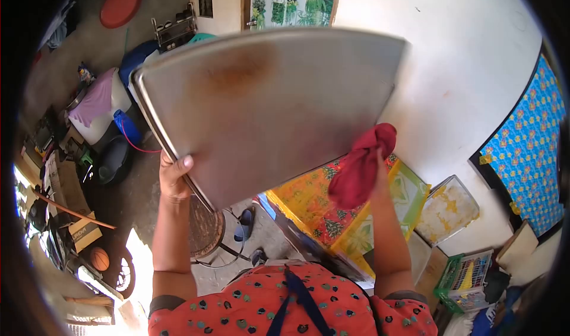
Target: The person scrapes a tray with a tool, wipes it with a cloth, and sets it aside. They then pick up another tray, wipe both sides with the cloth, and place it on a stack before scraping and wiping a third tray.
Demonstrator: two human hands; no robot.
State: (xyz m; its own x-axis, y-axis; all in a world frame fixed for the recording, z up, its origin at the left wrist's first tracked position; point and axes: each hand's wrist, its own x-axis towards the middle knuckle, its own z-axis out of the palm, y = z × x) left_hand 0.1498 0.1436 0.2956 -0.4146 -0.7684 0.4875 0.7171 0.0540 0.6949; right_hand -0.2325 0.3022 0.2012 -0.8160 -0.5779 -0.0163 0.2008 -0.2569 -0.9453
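Observation:
A large flat metal baking tray (pixel 285 110) is held up in front of me, tilted, with a brown stain near its upper left part. My left hand (pixel 174 178) grips its lower left edge, the thumb lying on the flat face and the other fingers hidden behind. A bunched dark red cloth (pixel 359 178) is in my right hand (pixel 382 178), close to the tray's lower right corner. The cloth covers most of that hand's fingers.
Below the tray stands a table with a patterned yellow and red cover (pixel 314 208). A round wooden stool (pixel 208 229) is at left of it. A stained tray (pixel 448 208) leans at the wall, near a green crate (pixel 466 279). A black basin (pixel 113 161) sits far left.

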